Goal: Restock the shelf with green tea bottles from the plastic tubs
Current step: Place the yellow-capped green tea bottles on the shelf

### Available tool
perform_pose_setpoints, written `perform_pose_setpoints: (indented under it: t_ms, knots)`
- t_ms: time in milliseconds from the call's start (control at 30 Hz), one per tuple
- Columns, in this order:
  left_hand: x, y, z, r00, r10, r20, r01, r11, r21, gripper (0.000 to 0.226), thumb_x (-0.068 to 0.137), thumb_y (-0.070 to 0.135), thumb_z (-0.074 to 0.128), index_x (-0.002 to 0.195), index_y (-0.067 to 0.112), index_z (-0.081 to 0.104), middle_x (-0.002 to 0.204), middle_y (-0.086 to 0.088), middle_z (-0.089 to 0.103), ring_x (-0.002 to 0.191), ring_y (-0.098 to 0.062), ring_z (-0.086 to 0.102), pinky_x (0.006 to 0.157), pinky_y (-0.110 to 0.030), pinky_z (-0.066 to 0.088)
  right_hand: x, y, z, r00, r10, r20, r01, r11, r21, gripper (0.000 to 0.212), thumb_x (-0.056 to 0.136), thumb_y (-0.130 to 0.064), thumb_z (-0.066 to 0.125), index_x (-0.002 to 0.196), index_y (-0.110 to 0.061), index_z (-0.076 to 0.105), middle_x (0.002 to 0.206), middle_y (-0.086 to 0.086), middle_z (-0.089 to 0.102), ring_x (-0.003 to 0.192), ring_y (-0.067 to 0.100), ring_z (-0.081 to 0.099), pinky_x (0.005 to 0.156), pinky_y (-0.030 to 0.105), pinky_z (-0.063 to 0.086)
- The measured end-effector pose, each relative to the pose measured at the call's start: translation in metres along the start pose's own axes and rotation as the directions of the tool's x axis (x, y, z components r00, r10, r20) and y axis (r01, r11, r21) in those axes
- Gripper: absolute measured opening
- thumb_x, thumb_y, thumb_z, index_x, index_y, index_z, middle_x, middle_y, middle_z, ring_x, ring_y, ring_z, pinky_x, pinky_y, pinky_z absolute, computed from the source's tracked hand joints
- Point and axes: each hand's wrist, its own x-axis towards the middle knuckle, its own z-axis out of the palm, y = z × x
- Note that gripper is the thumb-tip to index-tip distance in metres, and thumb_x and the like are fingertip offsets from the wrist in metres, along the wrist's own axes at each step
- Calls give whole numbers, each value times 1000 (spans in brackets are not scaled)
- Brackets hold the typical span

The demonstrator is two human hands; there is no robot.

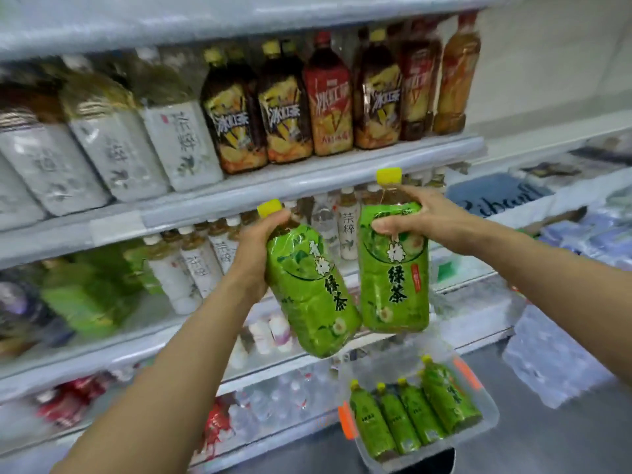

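A green-wrapped, yellow-capped plastic tea bottle [307, 289] is gripped round its shoulder by the left hand [254, 248] and tilted, cap up-left; a second such bottle [393, 268] is clasped below the neck by the right hand [420, 217] and held almost upright, both raised above the clear plastic tub [487, 401] where four more lie. The blurred green stock [82, 295] on the white shelf [102, 352] lies left of both, so the left hand is judged nearer.

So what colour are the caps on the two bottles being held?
Yellow, on both the left-hand bottle and the right-hand bottle; clearest in the head view.
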Motion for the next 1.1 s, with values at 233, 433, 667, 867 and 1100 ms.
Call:
perform_pose_setpoints:
  t_ms: [233, 433, 667, 867, 1100]
  knots:
    - [-30, 101, -54, 988, 149, 47, -151, 987, 45, 21, 94, 29, 55, 83, 15, 67, 70, -3, 68, 62, -18, 66, 61, -27, 55, 31, -113, 31, 983, -173, 64, 174, 985, -9, 38, 67, -34, 77, 102, -22, 68, 88, -8, 76, 80, 7, 72, 64, 16, 52]
    - [-46, 179, -120, 967, 254, 29, -255, 966, 38, 22, 94, 29, 54, 81, 16, 67, 71, -3, 70, 62, -19, 67, 62, -28, 57, 58, -207, 74, 945, -311, 98, 317, 946, -59, 34, 76, -33, 74, 106, -20, 67, 91, -5, 76, 81, 8, 72, 68, 19, 53]
    - [-45, 271, -203, 941, 336, 28, -338, 937, 87, 23, 91, 33, 58, 79, 16, 68, 73, -4, 70, 64, -21, 66, 68, -30, 56, 93, -304, 134, 874, -480, 73, 485, 871, -82, 28, 73, -40, 78, 95, -28, 66, 75, -19, 73, 68, 0, 69, 60, 10, 48]
    - [-38, 322, -270, 929, 369, 39, -371, 924, 94, 21, 84, 35, 63, 77, 16, 69, 74, -5, 69, 65, -22, 66, 68, -32, 57, 127, -370, 177, 821, -568, 50, 570, 815, -107, 12, 86, -25, 67, 98, -23, 64, 71, -16, 71, 59, -6, 64, 52, 6, 44]
    - [-22, 370, -331, 901, 420, 108, -430, 897, 105, 27, 69, 38, 66, 82, 14, 68, 79, -7, 69, 68, -24, 67, 66, -32, 60, 167, -445, 201, 787, -616, 40, 615, 778, -126, 39, 69, -41, 70, 103, -23, 62, 89, -3, 75, 83, 13, 73, 71, 23, 57]
